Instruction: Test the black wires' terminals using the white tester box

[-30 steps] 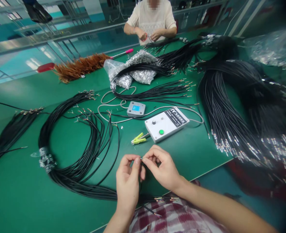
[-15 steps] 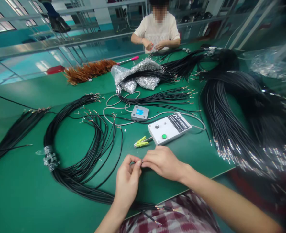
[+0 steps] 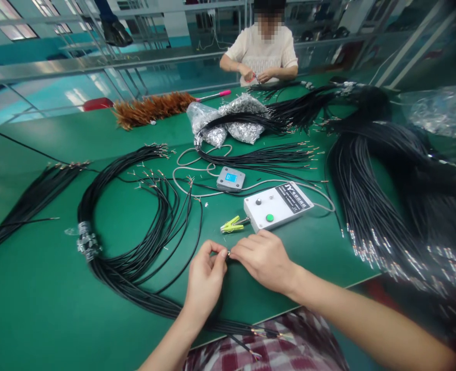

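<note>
Both hands meet in front of the white control box (image 3: pixel 269 208). My left hand (image 3: pixel 207 275) is closed, thumb and forefinger pinching a cable end (image 3: pixel 228 253) whose tip barely shows. My right hand (image 3: pixel 264 257) is closed too, its fingertips on the same small wire end from the other side. Most of that cable is hidden by the hands. A yellow-green clip (image 3: pixel 232 224) sticks out of the box just beyond my fingers. Left of my hands curves a bundle of black cables (image 3: pixel 135 296), tied with clear plastic (image 3: pixel 87 242), its stripped ends fanned out.
A small grey counter (image 3: pixel 231 179) with a blue screen lies behind the box. Bags of metal parts (image 3: pixel 245 126), an orange-brown duster (image 3: pixel 154 109) and more black cables (image 3: pixel 367 190) lie farther off. Across the green table (image 3: pixel 30 309) a person (image 3: pixel 264 56) handles red-handled scissors or pliers.
The whole view has shifted slightly, moving the scene right. My hands stay together at the wire end, with only a small change in the fingers.
</note>
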`<state>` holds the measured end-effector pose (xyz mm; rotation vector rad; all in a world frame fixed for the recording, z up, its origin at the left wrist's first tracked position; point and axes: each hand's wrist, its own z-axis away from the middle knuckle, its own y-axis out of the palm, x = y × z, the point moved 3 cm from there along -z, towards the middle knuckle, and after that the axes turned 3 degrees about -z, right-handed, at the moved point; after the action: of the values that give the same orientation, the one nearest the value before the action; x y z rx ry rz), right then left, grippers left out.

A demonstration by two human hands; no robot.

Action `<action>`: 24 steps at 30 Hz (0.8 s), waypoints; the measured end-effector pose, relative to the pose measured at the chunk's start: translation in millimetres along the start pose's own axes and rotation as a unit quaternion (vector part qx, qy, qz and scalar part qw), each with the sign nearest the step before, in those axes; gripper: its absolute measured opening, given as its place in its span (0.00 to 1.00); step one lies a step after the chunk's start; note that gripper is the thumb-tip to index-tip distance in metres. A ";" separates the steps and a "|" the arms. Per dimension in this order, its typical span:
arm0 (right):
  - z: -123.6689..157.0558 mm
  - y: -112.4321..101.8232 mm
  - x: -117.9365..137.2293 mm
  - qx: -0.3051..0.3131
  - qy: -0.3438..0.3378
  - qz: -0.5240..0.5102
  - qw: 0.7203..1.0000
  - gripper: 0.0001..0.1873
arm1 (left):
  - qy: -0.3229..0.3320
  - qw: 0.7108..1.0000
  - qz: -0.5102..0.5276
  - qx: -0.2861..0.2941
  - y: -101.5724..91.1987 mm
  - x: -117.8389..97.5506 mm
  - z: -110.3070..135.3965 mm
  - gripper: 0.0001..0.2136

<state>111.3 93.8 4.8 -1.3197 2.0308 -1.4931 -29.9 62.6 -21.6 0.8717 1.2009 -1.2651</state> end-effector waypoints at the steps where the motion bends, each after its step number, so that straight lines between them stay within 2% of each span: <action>1: -1.9 -2.4 -4.0 -0.013 0.006 0.011 1.000 0.15 | 0.001 1.000 0.007 -0.009 -2.5 1.2 -2.2 0.13; 3: -7.1 -9.1 -14.3 -0.040 0.032 0.043 0.998 0.12 | 0.006 0.999 0.023 -0.033 -9.1 3.3 -8.4 0.13; 5: -16.4 -13.3 -24.5 -0.033 0.051 0.081 0.995 0.05 | 0.011 0.998 0.033 -0.051 -15.4 4.6 -15.8 0.13; 8: -35.1 -8.3 -34.4 0.061 0.034 0.122 0.990 0.10 | 0.016 0.998 0.032 -0.055 -20.0 4.0 -26.0 0.13; 10: -45.2 -1.5 -39.0 0.132 0.035 0.136 0.981 0.06 | 0.021 0.998 0.028 -0.057 -20.1 2.4 -31.2 0.12; 12: -51.3 3.6 -42.0 0.172 0.045 0.139 0.974 0.04 | 0.028 0.997 0.024 -0.061 -19.0 1.2 -35.9 0.11; 24: -56.6 4.5 -46.1 0.176 0.038 0.127 0.976 0.09 | 0.046 0.995 -0.033 -0.081 -10.6 19.9 -61.5 0.07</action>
<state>95.0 164.6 12.1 -0.8450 1.7877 -1.6998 -53.0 115.7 -52.2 0.7838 1.3953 -1.1728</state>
